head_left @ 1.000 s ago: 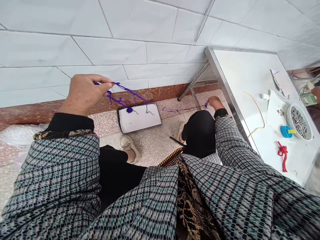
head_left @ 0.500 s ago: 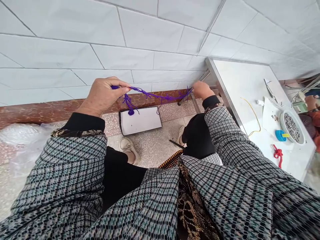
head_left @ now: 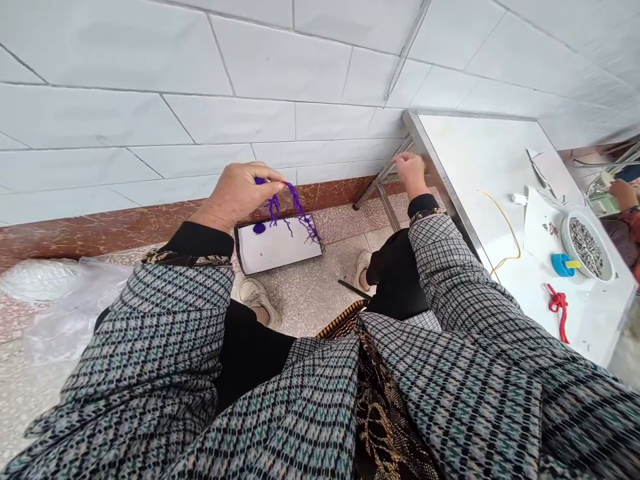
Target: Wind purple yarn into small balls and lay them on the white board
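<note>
Purple yarn with knotted, frayed strands hangs from my left hand, pinched between thumb and fingers. The loose end droops to the right, over a shallow white-bottomed box on the floor. Inside the box is a small round purple piece, in line with the hanging strands. Raised beside the metal edge of the white table, my right hand is closed with its fingers drawn together. Whatever it may pinch is too small to make out.
On the table are a white bowl of small grey pieces, a blue round object, red cord and yellow wire. A plastic bag lies on the floor at left. Another person's hand shows at far right.
The yarn, earlier stretched between both hands, has left my right hand and its end now dangles. My left hand has moved right; my right hand has risen slightly and shifted right.
</note>
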`<state>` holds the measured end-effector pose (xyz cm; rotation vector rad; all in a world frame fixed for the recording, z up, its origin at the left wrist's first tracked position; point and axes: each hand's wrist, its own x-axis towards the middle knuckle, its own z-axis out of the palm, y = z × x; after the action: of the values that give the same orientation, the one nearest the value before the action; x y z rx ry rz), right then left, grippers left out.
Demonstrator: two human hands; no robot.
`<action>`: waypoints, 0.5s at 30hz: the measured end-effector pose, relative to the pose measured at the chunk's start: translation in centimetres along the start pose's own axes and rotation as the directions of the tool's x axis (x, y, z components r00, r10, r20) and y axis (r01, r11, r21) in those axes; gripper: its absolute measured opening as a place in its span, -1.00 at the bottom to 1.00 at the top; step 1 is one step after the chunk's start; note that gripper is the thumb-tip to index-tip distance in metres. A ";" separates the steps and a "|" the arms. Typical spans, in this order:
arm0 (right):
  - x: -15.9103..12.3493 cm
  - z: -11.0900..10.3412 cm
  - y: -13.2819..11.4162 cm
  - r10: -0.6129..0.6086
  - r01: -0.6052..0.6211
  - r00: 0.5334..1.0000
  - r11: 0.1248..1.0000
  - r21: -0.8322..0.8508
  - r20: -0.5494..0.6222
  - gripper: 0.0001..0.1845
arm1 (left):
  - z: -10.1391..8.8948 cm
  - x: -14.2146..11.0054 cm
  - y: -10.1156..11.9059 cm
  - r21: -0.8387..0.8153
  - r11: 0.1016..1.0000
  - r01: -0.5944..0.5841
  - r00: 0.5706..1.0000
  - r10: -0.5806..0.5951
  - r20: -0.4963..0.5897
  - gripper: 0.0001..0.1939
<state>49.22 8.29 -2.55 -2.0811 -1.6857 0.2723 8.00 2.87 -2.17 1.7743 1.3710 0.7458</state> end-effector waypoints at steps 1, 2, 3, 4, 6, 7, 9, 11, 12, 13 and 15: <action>-0.6 0.5 -1.1 -0.021 0.019 0.999 0.999 0.047 0.037 -0.67 | 0.4 0.3 0.1 -0.004 1.000 -0.004 1.000 0.004 0.018 -0.73; -1.4 1.2 -2.3 -0.067 0.053 0.994 0.987 0.155 0.083 -0.71 | 0.9 0.6 0.2 -0.007 1.000 -0.010 0.999 0.010 0.037 -0.73; -2.3 2.0 -3.6 -0.131 0.064 0.972 0.946 0.319 0.195 -0.69 | 1.4 0.8 0.3 -0.010 1.000 -0.019 0.998 0.020 0.057 -0.71; -3.3 2.9 -4.9 -0.209 0.029 0.916 0.885 0.465 0.342 -0.62 | 1.9 1.1 0.5 -0.012 0.999 -0.032 0.997 0.033 0.074 -0.69; -5.3 4.9 -7.1 -0.384 -0.099 0.727 0.762 0.640 0.570 -0.52 | 2.7 1.5 0.8 -0.014 0.998 -0.061 0.993 0.063 0.104 -0.64; -6.0 5.8 -7.8 -0.453 -0.157 0.639 0.714 0.682 0.622 -0.49 | 3.0 1.6 1.0 -0.015 0.997 -0.073 0.990 0.074 0.116 -0.63; -7.0 7.3 -8.3 -0.533 -0.237 0.529 0.654 0.719 0.660 -0.50 | 3.4 1.8 1.4 -0.010 0.996 -0.085 0.987 0.085 0.135 -0.64; -7.2 8.1 -8.1 -0.546 -0.262 0.537 0.618 0.742 0.644 -0.64 | 3.5 2.0 1.5 0.003 0.997 -0.080 0.985 0.078 0.153 -0.67; -7.2 8.2 -7.9 -0.538 -0.263 0.559 0.606 0.750 0.631 -0.68 | 3.5 2.0 1.6 0.013 0.997 -0.075 0.985 0.072 0.158 -0.68; -7.2 8.0 -7.6 -0.527 -0.263 0.582 0.600 0.756 0.620 -0.70 | 3.3 2.0 1.6 0.025 0.997 -0.069 0.985 0.064 0.159 -0.69; -7.2 7.4 -7.3 -0.493 -0.274 0.607 0.606 0.747 0.623 -0.70 | 2.9 2.0 1.5 0.053 0.997 -0.055 0.987 0.047 0.151 -0.72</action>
<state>38.01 4.09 -6.58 -1.1076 -1.5961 1.7998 11.65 3.99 -2.43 1.8762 1.2618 0.5925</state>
